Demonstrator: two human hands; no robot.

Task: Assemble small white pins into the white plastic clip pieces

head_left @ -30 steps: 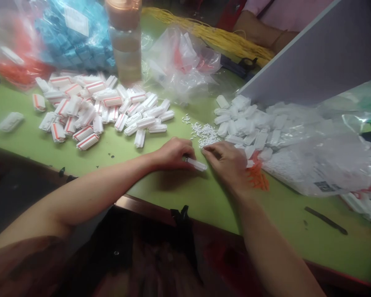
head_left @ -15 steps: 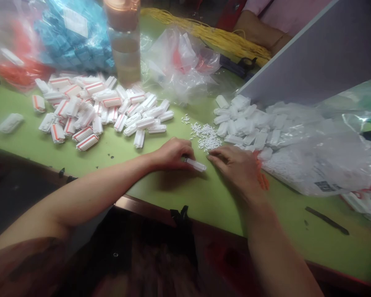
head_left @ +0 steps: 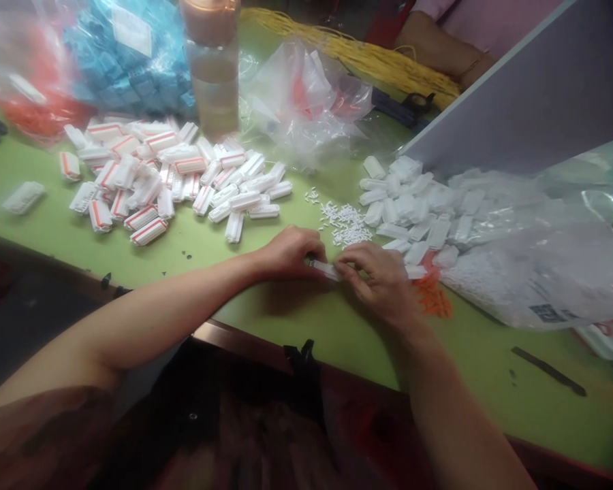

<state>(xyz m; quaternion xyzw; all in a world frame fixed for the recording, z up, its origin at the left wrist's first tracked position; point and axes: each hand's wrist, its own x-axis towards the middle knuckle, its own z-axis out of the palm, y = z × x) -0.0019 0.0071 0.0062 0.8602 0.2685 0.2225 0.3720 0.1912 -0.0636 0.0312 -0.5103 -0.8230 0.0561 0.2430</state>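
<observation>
My left hand [head_left: 295, 252] is closed around a small white plastic block [head_left: 325, 269], whose right end sticks out past the fingers just above the table. My right hand [head_left: 375, 275] is pinched, with thumb and fingertips at that right end of the block. Whatever the pinch holds is hidden between the fingers. Just beyond both hands lies a scatter of tiny white pins [head_left: 348, 223]. Orange strips [head_left: 434, 297] lie beside my right hand, partly covered by it.
White blocks, several with orange stripes, form a heap [head_left: 148, 163] at left. Plain white blocks [head_left: 403, 184] and a clear bag [head_left: 531, 272] lie right. A bottle [head_left: 212, 75], blue-filled bag [head_left: 130, 68], yellow cords [head_left: 347, 51], grey panel [head_left: 515, 95] and dark flat tool [head_left: 549, 371] surround them.
My right hand has moved left from the edge of the pin pile to the end of the block. The left hand keeps its hold. The whole view has shifted slightly.
</observation>
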